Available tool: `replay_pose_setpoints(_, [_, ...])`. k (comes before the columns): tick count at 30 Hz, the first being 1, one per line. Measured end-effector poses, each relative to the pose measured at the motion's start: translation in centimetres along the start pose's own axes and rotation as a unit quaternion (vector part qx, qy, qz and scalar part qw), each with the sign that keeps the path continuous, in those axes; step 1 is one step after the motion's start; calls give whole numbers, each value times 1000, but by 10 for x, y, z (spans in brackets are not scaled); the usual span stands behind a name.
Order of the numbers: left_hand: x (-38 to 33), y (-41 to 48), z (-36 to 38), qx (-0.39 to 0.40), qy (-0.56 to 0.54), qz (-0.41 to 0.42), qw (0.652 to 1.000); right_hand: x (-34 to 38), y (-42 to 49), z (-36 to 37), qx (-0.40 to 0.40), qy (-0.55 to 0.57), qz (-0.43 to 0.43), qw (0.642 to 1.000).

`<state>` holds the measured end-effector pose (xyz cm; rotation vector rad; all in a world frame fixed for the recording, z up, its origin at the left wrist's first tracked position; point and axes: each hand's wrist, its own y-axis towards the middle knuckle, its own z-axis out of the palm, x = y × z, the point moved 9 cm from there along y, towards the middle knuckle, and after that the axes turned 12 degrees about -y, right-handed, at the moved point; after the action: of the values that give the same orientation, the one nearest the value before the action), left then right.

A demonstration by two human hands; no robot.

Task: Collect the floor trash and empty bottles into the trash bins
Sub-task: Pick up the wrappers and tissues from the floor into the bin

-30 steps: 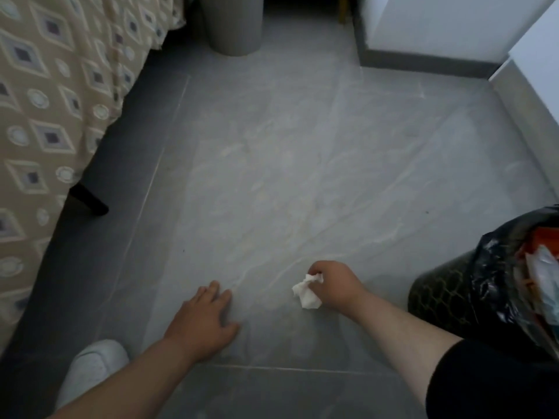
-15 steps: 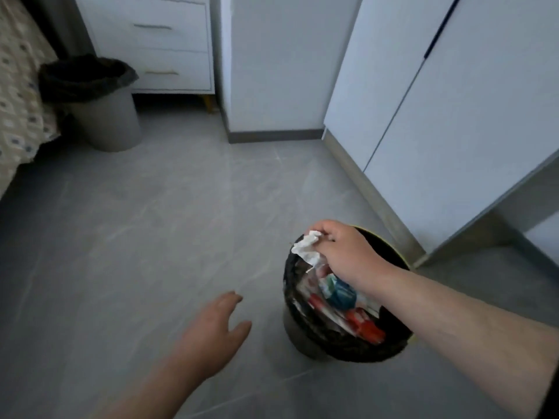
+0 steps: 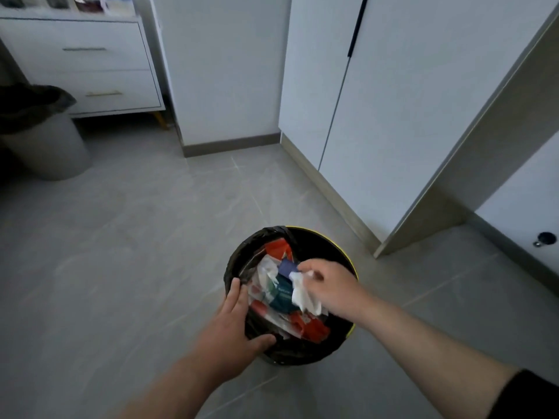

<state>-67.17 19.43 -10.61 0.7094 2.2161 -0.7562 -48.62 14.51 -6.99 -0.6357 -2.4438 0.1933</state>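
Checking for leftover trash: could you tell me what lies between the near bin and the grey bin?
In the head view, only bare floor lies between the near bin and the grey bin; no trash shows there.

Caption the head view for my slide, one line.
Right hand holds a crumpled tissue over the trash-filled black-lined bin while the left hand rests on its rim.

Inside the trash bin (image 3: 302,234), a teal packet (image 3: 279,297) carries pale lettering that seems to begin "Natur"; the rest is blurred. No other text is legible.
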Motion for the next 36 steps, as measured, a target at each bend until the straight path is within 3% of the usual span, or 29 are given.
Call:
replay_pose_setpoints(3, [1,0,1,-4,-1,6,1000,2,1,43,86,-219,-72,969])
replay_pose_setpoints(17, [5,0,5,-2,-8,-11,1000,-10,10,91,173,-387,11,906])
replay_pose_setpoints(20, [3,-1,2,-1,-5,-10,1000,1,7,71,155,-352,0,923])
replay_pose_setpoints(27, [-6,-32,-9,-5,-27,-7,1000,24,-15,20,59,-100,-24,993])
replay_pose_setpoints(36, [21,-25,-57,-73,-80,-46,993,59,6,19,-3,-29,-41,999])
